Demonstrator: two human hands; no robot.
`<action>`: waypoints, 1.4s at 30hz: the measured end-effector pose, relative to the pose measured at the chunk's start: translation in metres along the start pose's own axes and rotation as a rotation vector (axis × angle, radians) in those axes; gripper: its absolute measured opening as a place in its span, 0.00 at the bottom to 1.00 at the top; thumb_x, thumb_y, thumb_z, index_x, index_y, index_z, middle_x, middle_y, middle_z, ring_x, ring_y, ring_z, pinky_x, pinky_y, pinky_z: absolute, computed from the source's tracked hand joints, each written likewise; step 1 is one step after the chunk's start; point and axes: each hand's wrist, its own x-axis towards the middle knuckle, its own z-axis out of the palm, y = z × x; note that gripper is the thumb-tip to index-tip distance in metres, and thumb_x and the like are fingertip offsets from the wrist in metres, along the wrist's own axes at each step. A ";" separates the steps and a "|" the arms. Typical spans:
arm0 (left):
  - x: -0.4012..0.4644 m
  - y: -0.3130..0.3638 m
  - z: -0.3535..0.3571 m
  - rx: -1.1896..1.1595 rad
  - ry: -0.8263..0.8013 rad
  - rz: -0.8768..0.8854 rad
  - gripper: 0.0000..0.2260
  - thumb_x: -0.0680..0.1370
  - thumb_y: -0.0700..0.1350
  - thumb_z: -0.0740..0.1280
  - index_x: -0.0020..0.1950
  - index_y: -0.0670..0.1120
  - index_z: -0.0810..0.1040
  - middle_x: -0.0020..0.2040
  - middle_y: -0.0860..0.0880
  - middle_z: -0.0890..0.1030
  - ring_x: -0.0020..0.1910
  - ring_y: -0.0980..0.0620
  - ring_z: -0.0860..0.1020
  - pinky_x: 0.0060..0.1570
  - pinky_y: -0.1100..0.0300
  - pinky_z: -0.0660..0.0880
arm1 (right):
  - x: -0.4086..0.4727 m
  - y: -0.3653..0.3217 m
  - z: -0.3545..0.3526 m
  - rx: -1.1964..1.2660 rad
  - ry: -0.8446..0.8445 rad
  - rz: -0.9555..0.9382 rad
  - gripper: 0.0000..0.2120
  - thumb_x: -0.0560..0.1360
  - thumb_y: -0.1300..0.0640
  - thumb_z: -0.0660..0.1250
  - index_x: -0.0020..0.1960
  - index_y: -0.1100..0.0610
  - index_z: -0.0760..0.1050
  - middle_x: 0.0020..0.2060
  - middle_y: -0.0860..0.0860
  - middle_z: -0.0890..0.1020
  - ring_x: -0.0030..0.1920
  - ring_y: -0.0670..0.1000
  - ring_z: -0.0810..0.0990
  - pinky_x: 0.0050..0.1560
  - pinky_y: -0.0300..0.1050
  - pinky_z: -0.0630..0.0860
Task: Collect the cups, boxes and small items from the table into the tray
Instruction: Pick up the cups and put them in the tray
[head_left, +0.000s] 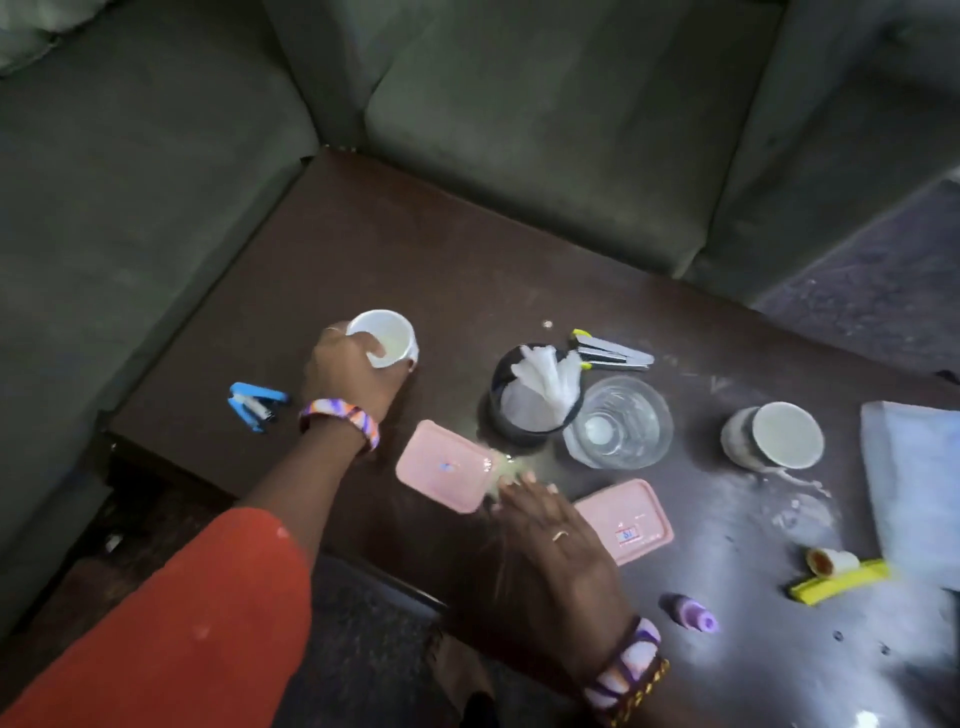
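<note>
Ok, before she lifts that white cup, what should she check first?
1. Left hand grips the white cup: ok, fingers curl round its rim.
2. Cup is empty: cannot tell, the inside is blurry.
3. Right hand is free to help: ok, fingers straight, touching the pink box.
4. Tray is in reach: cannot tell, only its edge shows at right.
5. Way to the tray is clear: not ok, the black holder and glass bowl stand between.

1. Dark brown worktop (415, 249) under me, scuffed and dusty.
2. On it: blue stapler (257, 406), two pink boxes (444, 466) (631, 522), glass bowl (621, 421), black cup (530, 402).
3. Far right: ceramic cup (774, 435), purple bottle (691, 613), yellow clip (839, 581).
</note>
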 end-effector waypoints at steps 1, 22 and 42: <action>-0.002 0.007 -0.004 -0.030 0.056 0.031 0.16 0.67 0.50 0.74 0.48 0.40 0.81 0.59 0.38 0.78 0.57 0.37 0.76 0.57 0.51 0.72 | -0.002 0.008 -0.014 -0.004 0.042 0.022 0.18 0.70 0.63 0.66 0.60 0.56 0.71 0.63 0.54 0.77 0.67 0.51 0.69 0.72 0.42 0.59; -0.110 0.264 -0.014 -0.217 -0.308 0.634 0.28 0.60 0.53 0.75 0.56 0.45 0.74 0.55 0.44 0.77 0.55 0.43 0.75 0.52 0.55 0.71 | 0.019 0.150 -0.141 -0.329 -0.241 0.885 0.23 0.75 0.59 0.60 0.69 0.49 0.65 0.68 0.56 0.66 0.71 0.60 0.60 0.60 0.54 0.73; -0.316 0.513 0.115 -0.238 -0.691 1.003 0.30 0.58 0.54 0.78 0.58 0.52 0.75 0.56 0.45 0.79 0.54 0.46 0.77 0.49 0.62 0.70 | -0.171 0.217 -0.459 -0.229 0.547 1.407 0.19 0.63 0.56 0.71 0.54 0.49 0.79 0.56 0.59 0.80 0.59 0.62 0.76 0.57 0.51 0.77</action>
